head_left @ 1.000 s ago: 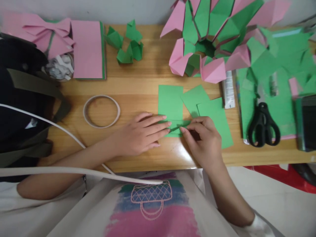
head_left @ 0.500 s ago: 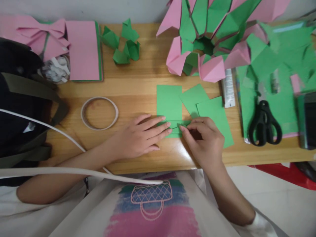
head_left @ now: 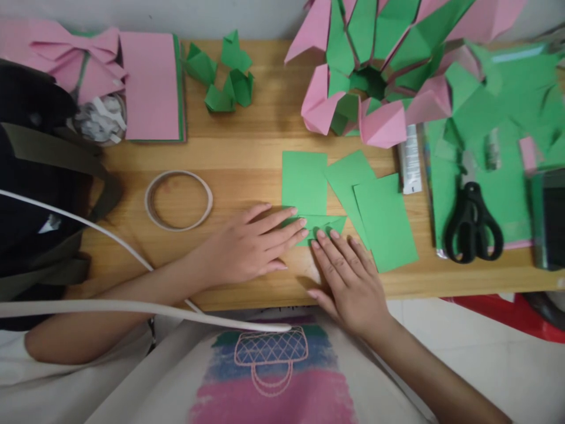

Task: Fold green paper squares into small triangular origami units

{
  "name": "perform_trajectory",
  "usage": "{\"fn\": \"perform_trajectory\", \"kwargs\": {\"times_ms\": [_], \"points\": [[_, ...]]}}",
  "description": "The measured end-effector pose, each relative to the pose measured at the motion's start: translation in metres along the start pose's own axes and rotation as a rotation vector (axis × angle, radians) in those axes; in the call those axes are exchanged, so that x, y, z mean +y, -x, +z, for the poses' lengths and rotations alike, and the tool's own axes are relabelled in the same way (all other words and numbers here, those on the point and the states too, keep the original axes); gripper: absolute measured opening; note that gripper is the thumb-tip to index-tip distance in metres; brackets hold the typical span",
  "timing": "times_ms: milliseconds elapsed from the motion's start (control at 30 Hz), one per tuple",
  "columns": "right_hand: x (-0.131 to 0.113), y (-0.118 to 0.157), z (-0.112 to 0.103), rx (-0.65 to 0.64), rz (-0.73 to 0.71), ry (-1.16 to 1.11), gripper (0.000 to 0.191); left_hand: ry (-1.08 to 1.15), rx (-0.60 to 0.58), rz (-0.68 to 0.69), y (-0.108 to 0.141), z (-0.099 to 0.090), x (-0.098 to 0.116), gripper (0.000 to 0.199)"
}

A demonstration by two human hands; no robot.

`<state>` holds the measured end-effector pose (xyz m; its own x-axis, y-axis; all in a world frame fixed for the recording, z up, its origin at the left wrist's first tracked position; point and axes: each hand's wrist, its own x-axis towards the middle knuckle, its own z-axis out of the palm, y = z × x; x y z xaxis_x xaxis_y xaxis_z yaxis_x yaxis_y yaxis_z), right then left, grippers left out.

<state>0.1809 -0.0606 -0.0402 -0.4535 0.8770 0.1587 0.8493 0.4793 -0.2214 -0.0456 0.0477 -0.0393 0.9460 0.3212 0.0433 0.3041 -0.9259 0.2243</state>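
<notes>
A folded green paper strip lies flat near the table's front edge. My left hand rests on its left end, fingers spread. On its right part lie the fingertips of my right hand, palm down, fingers stretched and thumb apart. Neither hand grips anything. Just beyond the strip is a flat green sheet. To the right, another green sheet lies partly under a third green sheet.
Left of my hands lies a tape ring. Black scissors rest at right beside a glue tube. Behind stand a pink and green paper construction, small green folded pieces and a pink paper stack. A white cable crosses my left forearm.
My right hand has let go of the paper's right end, turned palm down and flattened onto it. The raised flap now lies flat. My left hand has stayed in place.
</notes>
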Motion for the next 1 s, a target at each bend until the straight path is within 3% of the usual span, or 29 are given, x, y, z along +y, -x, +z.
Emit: {"fn": "perform_trajectory", "kwargs": {"times_ms": [500, 667, 1000], "points": [[-0.006, -0.004, 0.004, -0.025, 0.041, 0.064, 0.057, -0.002, 0.012, 0.012, 0.002, 0.000, 0.001, 0.050], [-0.012, -0.006, 0.004, -0.015, 0.091, 0.087, 0.056, -0.007, 0.028, 0.055, 0.001, -0.002, -0.005, 0.041], [-0.014, -0.008, 0.004, -0.016, 0.097, 0.105, 0.055, -0.054, 0.258, 0.167, 0.010, 0.001, -0.015, 0.028]]}}
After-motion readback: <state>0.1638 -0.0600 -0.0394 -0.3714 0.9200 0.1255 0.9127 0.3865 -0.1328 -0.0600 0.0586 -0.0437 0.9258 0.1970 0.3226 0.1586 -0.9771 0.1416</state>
